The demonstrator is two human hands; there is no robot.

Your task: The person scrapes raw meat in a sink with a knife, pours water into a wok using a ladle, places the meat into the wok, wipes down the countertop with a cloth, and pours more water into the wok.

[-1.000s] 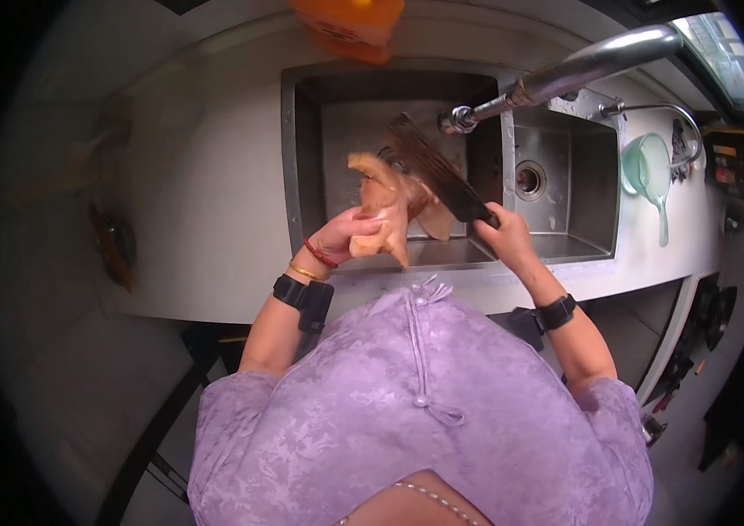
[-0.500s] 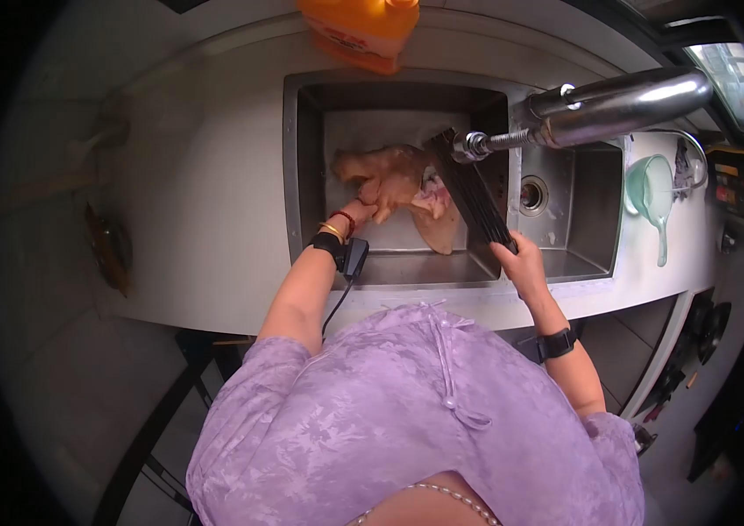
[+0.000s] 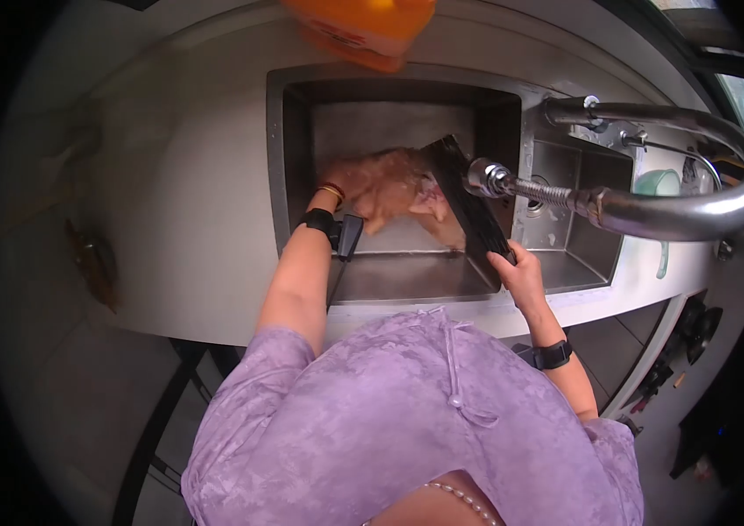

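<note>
1. The right hand [image 3: 523, 273], by the near right corner of the large sink basin [image 3: 398, 118], grips a dark blade-like tool [image 3: 470, 203], which slants toward the far edge.
2. Left of the tool, raw meat [image 3: 396, 186] lies in the basin.
3. The left hand [image 3: 348, 180], near the basin's left edge, is on the meat; blur hides its grip, so I cannot tell.
4. Beyond the far edge stands an orange container [image 3: 363, 26].

Dark blade [image 3: 468, 202], seemingly, in right hand [image 3: 522, 274]
</note>
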